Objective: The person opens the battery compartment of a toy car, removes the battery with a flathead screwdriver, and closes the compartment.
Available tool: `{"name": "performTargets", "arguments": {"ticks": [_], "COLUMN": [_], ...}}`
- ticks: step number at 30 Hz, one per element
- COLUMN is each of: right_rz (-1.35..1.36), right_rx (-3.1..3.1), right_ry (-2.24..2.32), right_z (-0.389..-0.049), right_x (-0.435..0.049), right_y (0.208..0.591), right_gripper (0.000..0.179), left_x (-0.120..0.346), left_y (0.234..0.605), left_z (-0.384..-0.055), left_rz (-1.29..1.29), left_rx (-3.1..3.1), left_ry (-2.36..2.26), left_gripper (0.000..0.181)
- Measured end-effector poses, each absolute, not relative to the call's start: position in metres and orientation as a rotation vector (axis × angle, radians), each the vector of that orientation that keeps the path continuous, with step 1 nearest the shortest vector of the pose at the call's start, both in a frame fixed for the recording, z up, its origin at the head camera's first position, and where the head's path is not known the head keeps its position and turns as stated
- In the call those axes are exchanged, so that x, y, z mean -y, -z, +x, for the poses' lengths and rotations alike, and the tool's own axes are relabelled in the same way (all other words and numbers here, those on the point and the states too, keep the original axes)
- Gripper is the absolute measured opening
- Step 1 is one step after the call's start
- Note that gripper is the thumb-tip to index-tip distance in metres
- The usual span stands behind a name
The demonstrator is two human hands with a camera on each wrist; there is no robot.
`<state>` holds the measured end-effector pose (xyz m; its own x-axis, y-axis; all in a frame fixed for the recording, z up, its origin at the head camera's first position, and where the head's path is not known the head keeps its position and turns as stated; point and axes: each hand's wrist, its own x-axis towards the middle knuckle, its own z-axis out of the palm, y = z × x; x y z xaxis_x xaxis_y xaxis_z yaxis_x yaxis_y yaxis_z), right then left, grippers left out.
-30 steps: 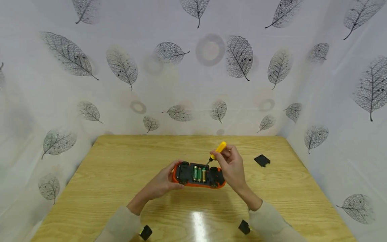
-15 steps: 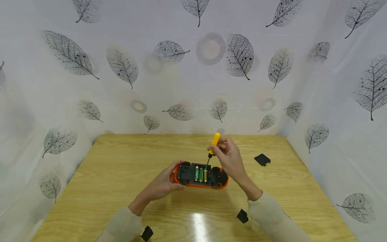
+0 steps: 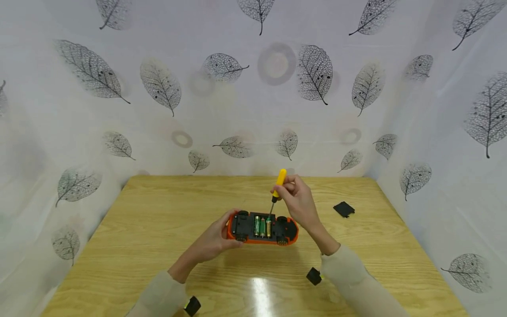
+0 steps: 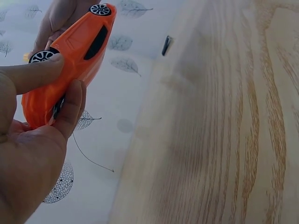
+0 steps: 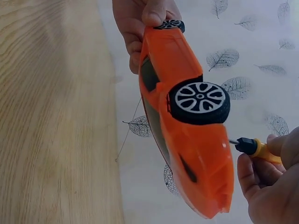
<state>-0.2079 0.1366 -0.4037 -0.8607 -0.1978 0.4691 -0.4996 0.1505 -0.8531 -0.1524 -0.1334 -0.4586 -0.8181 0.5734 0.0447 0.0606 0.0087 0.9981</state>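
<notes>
The right hand (image 3: 299, 203) is sitting higher than before, pinching a screwdriver (image 3: 279, 183) that is standing more upright, tip by the batteries (image 3: 262, 227). The left hand (image 3: 213, 240) is gripping the upturned car (image 3: 246, 225) above the counter (image 3: 158, 211). If the pinch is loosening, the tip could be skidding (perhaps scraping them). A cover (image 3: 343, 209) is lying beyond; leaf-print sheeting (image 3: 237, 112) is hanging around.

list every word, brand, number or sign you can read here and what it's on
No text can be read in any view.
Three batteries in the orange toy car: any print is too small and blurred to read.
Toy car, yellow screwdriver, flat black piece: no readable lettering.
Patterned backdrop: leaves and rings, no readable words.
</notes>
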Motion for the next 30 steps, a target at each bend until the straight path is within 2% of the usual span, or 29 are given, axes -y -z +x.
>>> {"name": "performTargets", "arguments": {"ticks": [9,30], "right_rz": [0.610,0.412], "right_rx": [2.278,2.363], "right_ry": [-1.867,-2.032], "right_z": [-0.226,-0.233], "right_x": [-0.136,-0.132], "right_y": [0.407,0.414], "right_gripper": [0.018,0.024], "left_x": [0.133,0.135], "left_y": [0.460,0.461], "left_z": [-0.152,-0.151], "left_rz": [0.684,0.668], "left_rx": [-1.917,-1.865], "left_ry": [-1.876,-1.885], "left_gripper": [0.088,0.089]}}
